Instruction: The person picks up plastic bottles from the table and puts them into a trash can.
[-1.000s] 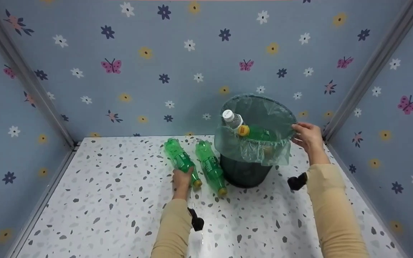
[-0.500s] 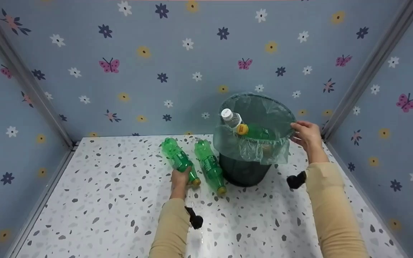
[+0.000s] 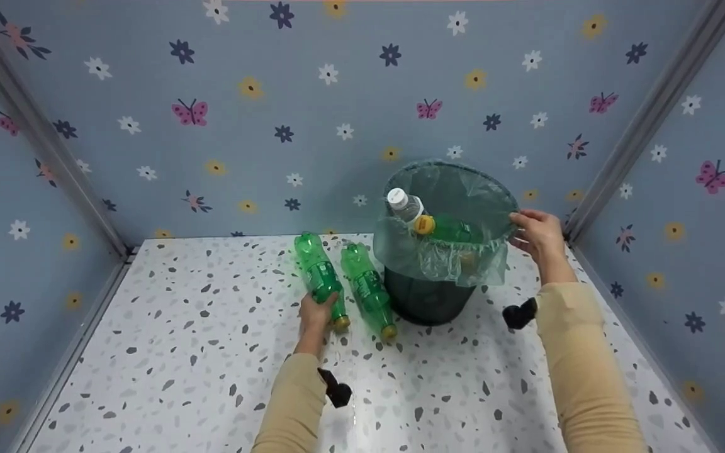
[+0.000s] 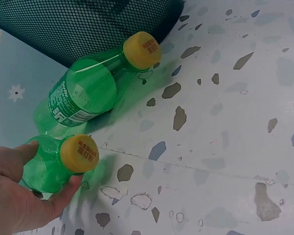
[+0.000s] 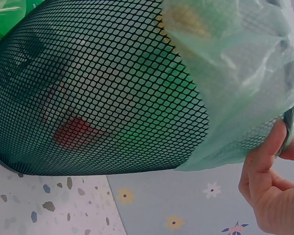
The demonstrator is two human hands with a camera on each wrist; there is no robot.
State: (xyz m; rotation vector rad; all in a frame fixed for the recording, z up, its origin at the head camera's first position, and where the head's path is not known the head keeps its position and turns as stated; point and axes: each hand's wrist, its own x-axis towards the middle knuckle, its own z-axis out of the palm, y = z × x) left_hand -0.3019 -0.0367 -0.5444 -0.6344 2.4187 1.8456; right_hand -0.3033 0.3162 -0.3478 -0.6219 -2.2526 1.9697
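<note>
My left hand [image 3: 315, 313] grips a green plastic soda bottle [image 3: 320, 274] near its neck, thumb on one side and fingers on the other. Its yellow cap [image 4: 80, 153] points toward me. Just right of it lies a second green soda bottle [image 3: 370, 292], also yellow-capped. My right hand [image 3: 540, 238] pinches the right rim of a dark mesh wastebasket [image 3: 428, 305], over its pale green bin liner [image 3: 457, 267]. Inside, a clear bottle [image 3: 414, 211] with a white cap and a green bottle [image 3: 457, 231] stick up near the opening. Lower contents show only dimly through the mesh.
The wastebasket stands on a white speckled tabletop [image 3: 199, 352], close to a blue flowered back wall [image 3: 262, 157]. Grey-edged side panels [image 3: 683, 207] close off left and right. A dark wrist camera [image 3: 337, 390] hangs from each sleeve.
The left hand's bottle has swung its far end right, now lying closer in line with the second bottle. The right hand keeps its hold on the rim.
</note>
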